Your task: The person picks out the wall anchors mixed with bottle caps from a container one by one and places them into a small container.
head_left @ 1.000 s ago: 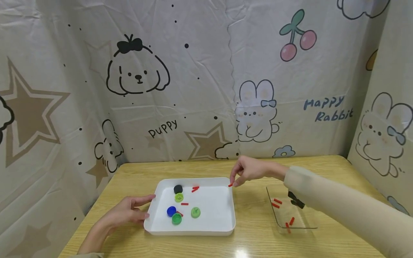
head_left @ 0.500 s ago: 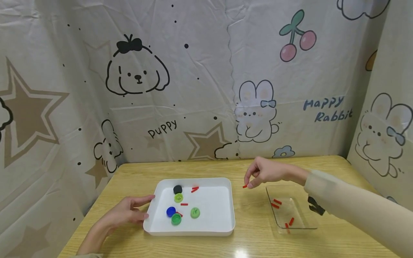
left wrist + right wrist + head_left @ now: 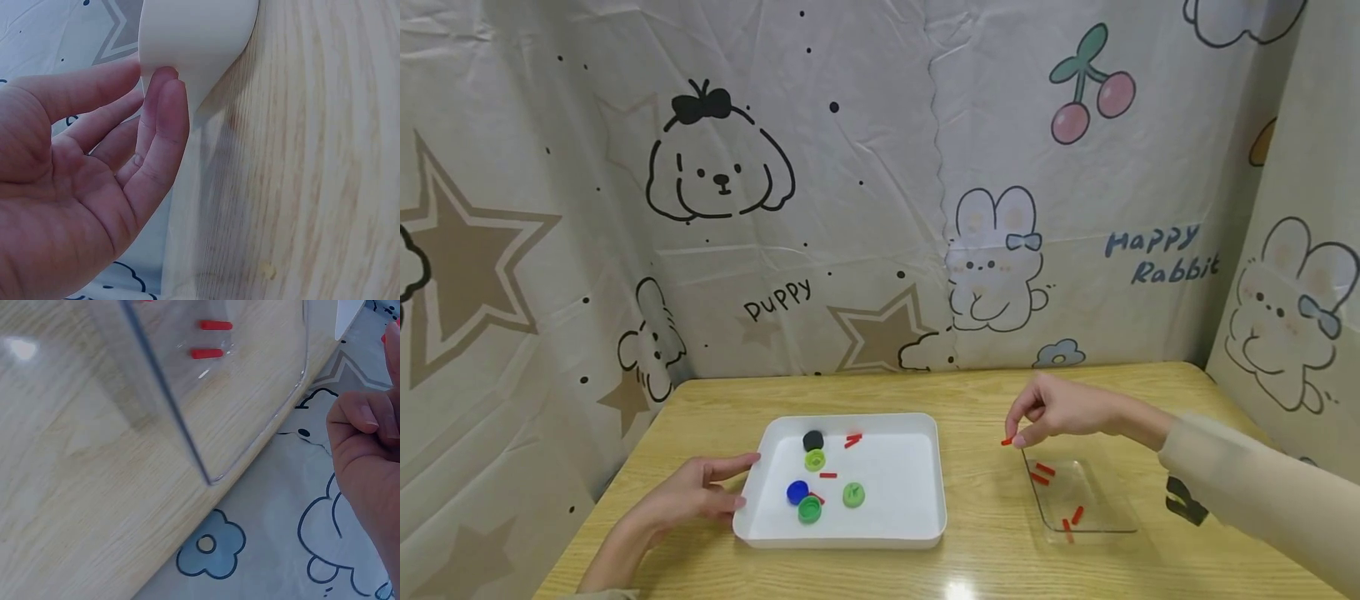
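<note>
My right hand (image 3: 1067,408) pinches a small red stick (image 3: 1007,442) between thumb and fingertips, at the back left corner of a clear box (image 3: 1103,500). Several similar red sticks (image 3: 1078,515) lie inside that box. On the left, a white tray (image 3: 910,492) holds round caps and a few red sticks (image 3: 828,475). My left hand (image 3: 681,500) touches the tray's left side. In the left wrist view, the fingertips (image 3: 172,106) rest against the tray's outer wall (image 3: 194,37) with the fingers loosely bent.
In the tray are a black cap (image 3: 813,441), a yellow-green cap (image 3: 815,460), a blue cap (image 3: 797,492), a green cap (image 3: 809,509) and a light green cap (image 3: 853,494). A patterned cloth (image 3: 865,208) hangs behind the wooden table (image 3: 880,575).
My right hand has moved right, from the tray's back right corner to the clear box, carrying the red stick. The left hand has stayed at the tray's side.
</note>
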Demonstrator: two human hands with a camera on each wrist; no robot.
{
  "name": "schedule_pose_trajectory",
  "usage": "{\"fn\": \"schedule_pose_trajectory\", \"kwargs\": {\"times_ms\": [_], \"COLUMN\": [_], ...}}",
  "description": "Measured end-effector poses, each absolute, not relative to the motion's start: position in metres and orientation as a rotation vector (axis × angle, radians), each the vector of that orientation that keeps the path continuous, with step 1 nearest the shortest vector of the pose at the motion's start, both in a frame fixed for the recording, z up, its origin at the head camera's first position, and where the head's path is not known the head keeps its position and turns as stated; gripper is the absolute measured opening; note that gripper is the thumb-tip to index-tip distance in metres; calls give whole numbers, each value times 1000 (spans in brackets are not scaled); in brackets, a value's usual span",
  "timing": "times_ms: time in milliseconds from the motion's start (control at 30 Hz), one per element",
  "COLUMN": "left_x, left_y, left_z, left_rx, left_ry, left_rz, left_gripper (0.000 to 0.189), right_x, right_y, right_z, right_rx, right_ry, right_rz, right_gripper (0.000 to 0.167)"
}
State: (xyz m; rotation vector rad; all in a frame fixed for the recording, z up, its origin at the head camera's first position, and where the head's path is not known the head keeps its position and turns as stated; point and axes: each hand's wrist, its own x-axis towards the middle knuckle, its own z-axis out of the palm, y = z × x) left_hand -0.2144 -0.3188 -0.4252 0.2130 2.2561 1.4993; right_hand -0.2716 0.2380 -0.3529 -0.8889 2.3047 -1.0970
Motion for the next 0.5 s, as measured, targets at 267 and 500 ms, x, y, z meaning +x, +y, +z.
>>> {"fn": "schedule_pose_trajectory", "kwargs": {"times_ms": [267, 500], "left_x": [-215, -213], "left_y": [-319, -317], "left_z": [-424, -423], "left_rx": [213, 230], "left_ry": [2250, 2238], "left_rz": [1504, 1510], "left_gripper": [72, 72], "right_x": [-261, -254], "right_y": [264, 283], "right_z": [-358, -366], "right_rx": [-914, -914], "right_ry": [2332, 2340], "right_rz": [-1113, -1118], "right_gripper": [4, 4]}}
